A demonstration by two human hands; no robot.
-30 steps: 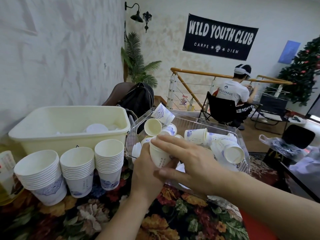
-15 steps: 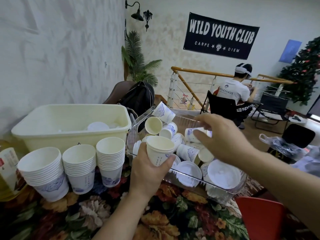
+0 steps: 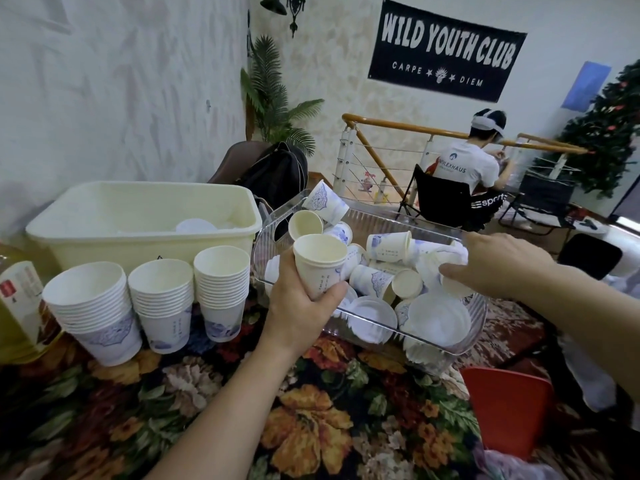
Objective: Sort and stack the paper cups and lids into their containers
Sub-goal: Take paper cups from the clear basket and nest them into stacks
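My left hand (image 3: 300, 308) grips a short stack of nested paper cups (image 3: 320, 263), upright, at the near left corner of the clear plastic tray (image 3: 479, 327). The tray holds several loose cups (image 3: 388, 244) lying on their sides and white lids (image 3: 440, 318). My right hand (image 3: 498, 263) reaches into the tray's right side, fingers pinching a cup (image 3: 453, 287) that lies there. Three cup stacks (image 3: 221, 289) stand on the floral tablecloth left of the tray. A cream bin (image 3: 145, 223) behind them holds several lids (image 3: 195, 225).
A yellow bottle (image 3: 19, 306) stands at the far left edge. A red object (image 3: 509, 407) sits near the tray's front right. A black backpack (image 3: 273, 174) lies behind the bin. A person sits in a chair (image 3: 460, 178) in the background.
My right hand let go of the held stack, swung out over the tray, then dropped into its right side onto a lying cup. My left hand lifted its stack slightly.
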